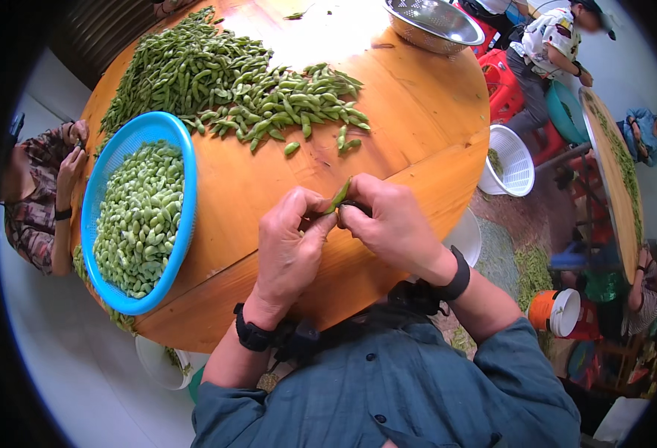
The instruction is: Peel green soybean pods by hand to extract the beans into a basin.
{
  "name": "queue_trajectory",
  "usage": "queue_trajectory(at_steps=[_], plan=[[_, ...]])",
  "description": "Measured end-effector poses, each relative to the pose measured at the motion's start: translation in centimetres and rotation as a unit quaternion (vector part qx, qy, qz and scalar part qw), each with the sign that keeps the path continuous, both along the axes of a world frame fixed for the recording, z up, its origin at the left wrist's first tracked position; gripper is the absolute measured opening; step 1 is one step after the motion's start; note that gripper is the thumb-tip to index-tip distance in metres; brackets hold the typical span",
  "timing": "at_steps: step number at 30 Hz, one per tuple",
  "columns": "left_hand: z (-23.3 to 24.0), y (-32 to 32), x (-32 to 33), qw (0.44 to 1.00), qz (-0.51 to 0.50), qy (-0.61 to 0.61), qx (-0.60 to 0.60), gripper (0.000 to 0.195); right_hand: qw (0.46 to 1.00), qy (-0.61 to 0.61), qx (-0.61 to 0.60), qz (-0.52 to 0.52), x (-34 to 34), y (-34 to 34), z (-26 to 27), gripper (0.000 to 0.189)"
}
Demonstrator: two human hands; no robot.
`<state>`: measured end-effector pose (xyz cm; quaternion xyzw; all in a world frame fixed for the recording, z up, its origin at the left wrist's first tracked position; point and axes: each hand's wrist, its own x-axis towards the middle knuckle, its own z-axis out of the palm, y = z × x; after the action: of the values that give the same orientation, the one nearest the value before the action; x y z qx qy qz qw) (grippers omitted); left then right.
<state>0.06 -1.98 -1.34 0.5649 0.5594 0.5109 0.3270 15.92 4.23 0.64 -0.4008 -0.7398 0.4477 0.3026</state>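
Over the near part of the wooden table, a single green soybean pod (pixel 338 197) is pinched between the thumb and fingers of my left hand (pixel 295 241). My right hand (pixel 390 224) meets it from the other side, its fingers closed at the pod too. A small dark object (pixel 357 207) shows between the right thumb and forefinger; what it is cannot be made out. Left of my hands stands a blue plastic basket (pixel 189 168) holding shelled green soybeans (pixel 138 224). Beyond lies a large heap of unshelled pods (pixel 211 78), with a few loose pods (pixel 292 148) nearer me.
A metal colander (pixel 434 28) sits at the table's (pixel 406 123) far right. One person (pixel 40 196) works at the left edge. Beside the table on the right are a white basket (pixel 510 162), red stools (pixel 499 84), an orange-and-white bucket (pixel 552 313) and people at another table (pixel 614 168).
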Motion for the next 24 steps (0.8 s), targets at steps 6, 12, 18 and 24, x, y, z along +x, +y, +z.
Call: queue_trajectory(at_steps=[6, 12, 18, 24], plan=[[0.6, -0.2, 0.2, 0.989, -0.004, -0.127, -0.077, 0.007, 0.99, 0.082, -0.115, 0.019, 0.2, 0.5, -0.6, 0.009], [1.3, 0.2, -0.8, 0.944, -0.038, -0.292, -0.149, 0.008, 0.965, 0.16, -0.201, 0.054, 0.6, 0.7, -0.1, 0.007], [-0.5, 0.5, -1.9, 0.883, -0.125, -0.417, -0.177, 0.008, 0.945, 0.185, -0.25, 0.095, 1.0, 1.1, -0.5, 0.007], [-1.0, 0.8, -2.3, 0.82, -0.164, -0.506, -0.209, 0.009, 0.929, 0.176, -0.305, 0.116, 1.3, 1.7, -0.4, 0.009]])
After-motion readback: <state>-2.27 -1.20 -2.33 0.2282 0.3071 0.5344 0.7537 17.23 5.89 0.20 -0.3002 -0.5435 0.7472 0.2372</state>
